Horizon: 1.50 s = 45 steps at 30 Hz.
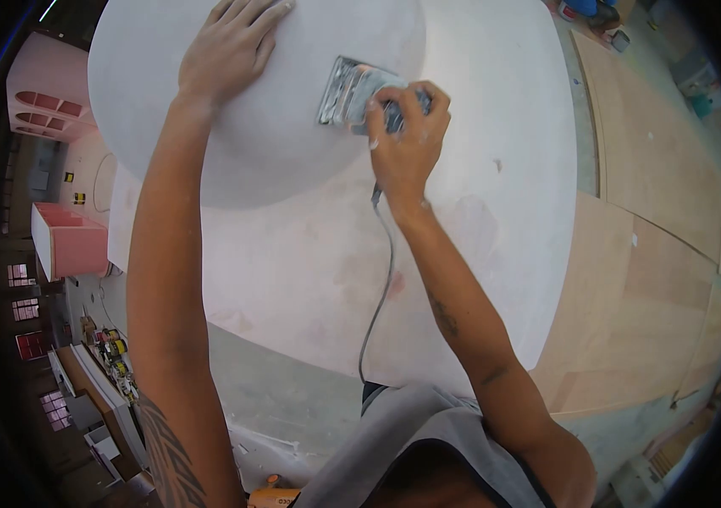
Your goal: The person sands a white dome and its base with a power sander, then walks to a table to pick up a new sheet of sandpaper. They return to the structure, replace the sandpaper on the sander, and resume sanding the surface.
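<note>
My right hand (pixel 409 140) is wrapped round a dusty electric sander (pixel 360 95), whose flat square pad rests on a round pale grey disc (pixel 292 161). From the sander a grey cord (pixel 390 271) runs down towards my waist. My left hand (pixel 229 52) lies flat on the disc to the left of the sander, fingers stretched out and holding nothing. Beneath the disc is a larger white board (pixel 479 279) with faint pinkish patches. Part of the sander is hidden under my right fingers.
Plywood sheets (pixel 657 144) lie to the right. At the left stand pink cabinets (pixel 72 241) and a bench with tools (pixel 115 356). A yellow tool (pixel 274 497) is near my waist. A blue item (pixel 570 10) and a small cup (pixel 620 40) are at the top right.
</note>
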Available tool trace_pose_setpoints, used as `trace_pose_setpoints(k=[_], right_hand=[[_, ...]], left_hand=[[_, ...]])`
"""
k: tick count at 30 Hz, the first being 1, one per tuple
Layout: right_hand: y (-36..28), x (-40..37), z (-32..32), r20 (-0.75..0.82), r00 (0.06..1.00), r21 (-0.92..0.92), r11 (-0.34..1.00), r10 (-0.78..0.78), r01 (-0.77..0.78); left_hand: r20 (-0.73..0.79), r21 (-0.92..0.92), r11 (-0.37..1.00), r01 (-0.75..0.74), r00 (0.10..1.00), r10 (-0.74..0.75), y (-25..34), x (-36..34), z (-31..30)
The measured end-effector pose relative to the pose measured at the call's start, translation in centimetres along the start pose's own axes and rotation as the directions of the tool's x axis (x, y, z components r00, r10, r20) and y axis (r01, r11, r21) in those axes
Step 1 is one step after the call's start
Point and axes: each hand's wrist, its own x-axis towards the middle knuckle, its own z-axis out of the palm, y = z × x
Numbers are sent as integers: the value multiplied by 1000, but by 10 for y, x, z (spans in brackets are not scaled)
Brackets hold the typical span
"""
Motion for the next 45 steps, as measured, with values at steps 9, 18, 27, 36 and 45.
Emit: trace_pose_setpoints(k=[9, 18, 27, 36, 45], right_hand=[[12, -47, 2, 34, 997, 64, 996, -72, 69], [35, 27, -3, -35, 999, 73, 997, 36, -34], [37, 47, -8, 30, 980, 146, 969, 195, -197], [15, -47, -4, 89, 993, 78, 994, -80, 73], [41, 6, -5, 21, 1000, 73, 997, -18, 17]], left_hand=[[5, -3, 1000, 0, 1000, 0, 3, 3, -3], [20, 38, 999, 7, 1000, -8, 5, -1, -1], [27, 21, 1000, -6, 1000, 5, 4, 6, 1], [180, 3, 961, -278, 945, 273, 1, -2, -2], [334, -118, 882, -457, 818, 469, 3, -1, -8]])
